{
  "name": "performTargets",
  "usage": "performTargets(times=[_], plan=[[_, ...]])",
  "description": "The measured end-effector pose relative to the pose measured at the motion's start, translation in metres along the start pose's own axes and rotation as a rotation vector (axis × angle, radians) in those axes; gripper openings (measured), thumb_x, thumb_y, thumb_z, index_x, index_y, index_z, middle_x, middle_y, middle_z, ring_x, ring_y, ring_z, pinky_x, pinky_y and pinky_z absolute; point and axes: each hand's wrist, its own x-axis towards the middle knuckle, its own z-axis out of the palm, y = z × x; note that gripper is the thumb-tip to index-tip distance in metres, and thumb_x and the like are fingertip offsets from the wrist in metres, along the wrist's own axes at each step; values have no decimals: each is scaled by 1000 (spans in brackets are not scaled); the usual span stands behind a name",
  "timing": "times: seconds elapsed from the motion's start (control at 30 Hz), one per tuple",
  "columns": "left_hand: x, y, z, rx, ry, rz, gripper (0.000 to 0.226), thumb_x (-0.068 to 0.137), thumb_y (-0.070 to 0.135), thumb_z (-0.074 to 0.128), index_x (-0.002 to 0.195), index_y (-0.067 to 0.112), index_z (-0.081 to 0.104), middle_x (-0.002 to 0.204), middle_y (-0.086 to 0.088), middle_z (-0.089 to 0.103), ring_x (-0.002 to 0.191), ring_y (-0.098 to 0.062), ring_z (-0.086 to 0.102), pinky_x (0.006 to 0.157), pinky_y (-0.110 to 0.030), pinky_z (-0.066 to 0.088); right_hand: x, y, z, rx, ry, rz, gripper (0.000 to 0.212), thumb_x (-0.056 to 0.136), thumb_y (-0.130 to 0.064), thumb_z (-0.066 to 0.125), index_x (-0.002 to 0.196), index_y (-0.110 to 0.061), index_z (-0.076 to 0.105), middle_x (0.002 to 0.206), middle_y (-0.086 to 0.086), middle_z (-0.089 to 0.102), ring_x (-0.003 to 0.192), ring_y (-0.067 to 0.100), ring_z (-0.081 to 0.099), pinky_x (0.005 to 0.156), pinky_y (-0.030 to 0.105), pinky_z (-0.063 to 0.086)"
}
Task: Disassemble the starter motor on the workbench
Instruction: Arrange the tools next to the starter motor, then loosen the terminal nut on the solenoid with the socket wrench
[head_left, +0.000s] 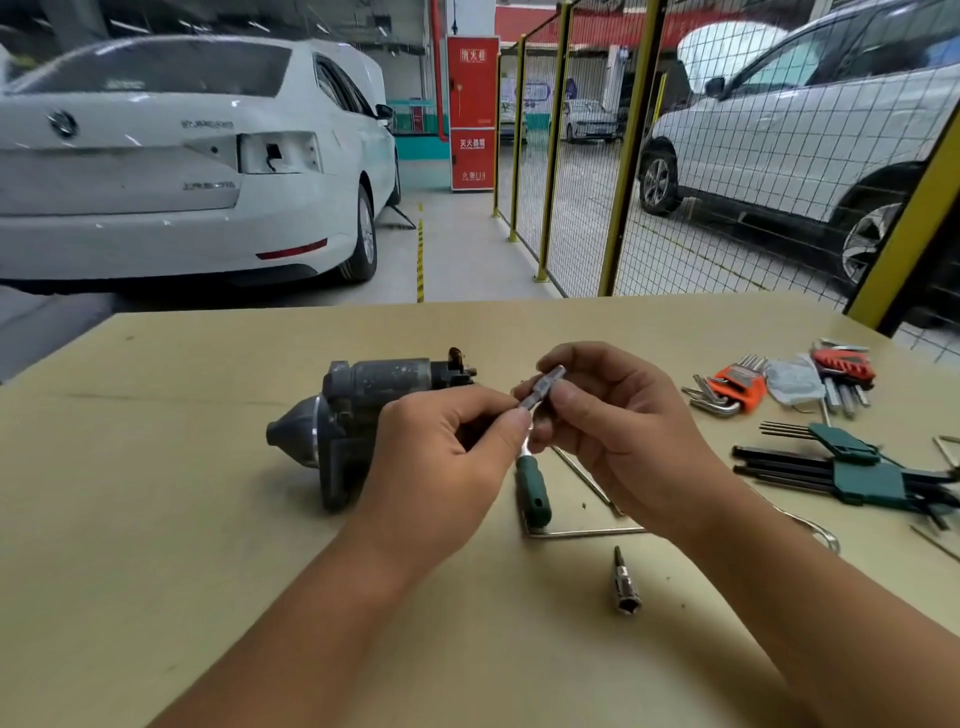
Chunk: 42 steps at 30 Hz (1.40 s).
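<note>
Head view showed both hands raised over the workbench (156, 519), the left hand (441, 467) and right hand (613, 431) each pinching 1 small metal socket bit (543, 387) between fingertips. Behind them, the starter motor (358, 415) lay on its side, untouched, beside a green-handled driver (532, 491).

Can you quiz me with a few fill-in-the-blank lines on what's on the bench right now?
1. Both hands, left hand and right hand, pinch one small metal ____ between them.
2. The starter motor lies on the workbench with its cone-shaped nose pointing to the person's ____.
3. The screwdriver lying below the hands has a ____ handle.
4. The loose socket lies on the bench, ____ to the person than the screwdriver.

Missing words: bit; left; green; nearer
</note>
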Motion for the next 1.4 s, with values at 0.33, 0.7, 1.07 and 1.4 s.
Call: performTargets(times=[0.33,0.7,1.07,1.4], plan=[[-6,-11,4,-89,-19,18,24,97,10,67,106,31,75,72,21,67,60,3,59,60,-8,44,-4,0,2,-108,-86,-102,17,87,-10,67,103,-15,71,107,26,72,69,32,66,74,42,56],[-7,-12,5,-151,60,-16,15,93,16,67,100,24,76,63,9,65,49,-6,55,50,-16,43,-11,13,20,-125,8,-188,22,93,-2,56,101,-18,69,106,17,74,56,29,63,58,41,53],[30,-38,-110,-133,417,-73,15,96,15,66,84,20,73,64,5,56,48,-12,43,46,-23,36,-7,20,4,-1046,170,-199,59,80,-63,71,132,-41,57,123,-24,65,100,5,65,78,31,57],[14,-93,-138,-543,500,-456,17,80,14,80,84,8,65,62,0,43,46,-9,32,41,-21,28,43,41,39,-1229,-100,-331,72,76,-58,75,136,-22,58,134,-6,60,123,13,57,103,40,50]])
